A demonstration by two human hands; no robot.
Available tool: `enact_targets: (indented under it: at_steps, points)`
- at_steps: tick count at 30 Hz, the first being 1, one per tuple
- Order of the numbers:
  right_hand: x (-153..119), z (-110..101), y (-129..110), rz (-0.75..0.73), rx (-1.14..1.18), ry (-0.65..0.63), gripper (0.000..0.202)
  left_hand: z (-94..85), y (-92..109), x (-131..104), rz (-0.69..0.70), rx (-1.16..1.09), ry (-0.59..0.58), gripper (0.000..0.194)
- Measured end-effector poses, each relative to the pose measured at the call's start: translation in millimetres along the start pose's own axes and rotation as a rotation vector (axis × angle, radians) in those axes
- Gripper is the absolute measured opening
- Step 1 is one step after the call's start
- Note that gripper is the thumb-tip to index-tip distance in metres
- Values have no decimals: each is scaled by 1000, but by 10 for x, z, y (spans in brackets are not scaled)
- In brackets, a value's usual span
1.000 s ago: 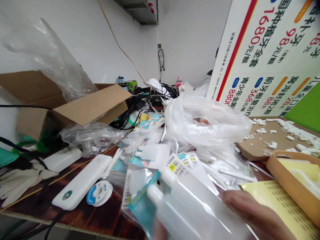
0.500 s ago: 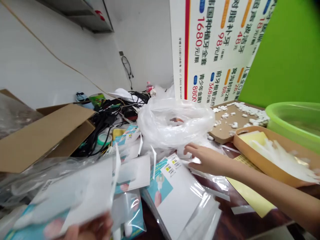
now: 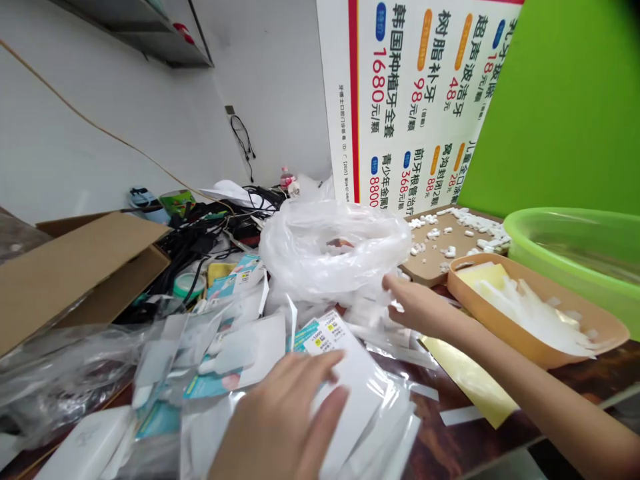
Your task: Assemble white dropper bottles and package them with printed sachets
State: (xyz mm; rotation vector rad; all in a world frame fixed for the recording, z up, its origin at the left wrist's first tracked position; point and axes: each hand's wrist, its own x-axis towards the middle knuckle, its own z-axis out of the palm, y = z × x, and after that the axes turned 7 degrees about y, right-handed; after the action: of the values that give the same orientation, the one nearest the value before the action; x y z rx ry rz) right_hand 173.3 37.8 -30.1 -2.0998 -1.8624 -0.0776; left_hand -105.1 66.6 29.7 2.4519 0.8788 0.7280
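Note:
In the lower middle of the head view my left hand [image 3: 290,407] reaches over a stack of flat clear packets with white and teal cards [image 3: 345,373]. Its thumb and fingers are spread, with nothing between them. My right hand [image 3: 413,307] is at the near right side of a crumpled translucent white plastic bag [image 3: 285,233]. Its fingers are slightly bent and apart; small white bits show by the fingertips, and I cannot tell whether they are touched. More card packets [image 3: 250,347] lie left of the stack, overlapping one another.
An orange tray [image 3: 457,283] with white film pieces and a green basin [image 3: 520,230] stand at right. Behind them, a cardboard sheet [image 3: 425,257] bears small white pieces. An open cardboard box [image 3: 90,247], tangled black cables [image 3: 193,243] and loose clear plastic [image 3: 80,380] occupy the left.
My left hand has let go of the packet it held at lower left and moved right, over the stack. My right hand stays beside the bag, fingers less spread. The view has shifted slightly right.

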Motion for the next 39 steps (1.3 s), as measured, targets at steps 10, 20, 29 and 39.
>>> enact_targets:
  at_steps: [10,20,29,39]
  points:
    - [-558,-85,332,-17,62,170,43,743,-67,2005,283,612,-298,35]
    - [-680,220,496,-104,52,389,42,387,-1017,2624,69,810,-143,40]
    - [-769,311,429,-55,170,534,34,542,-702,2702,174,877,-203,29]
    - [-780,153,445,-158,141,563,26,596,-506,2279,740,839,-185,17]
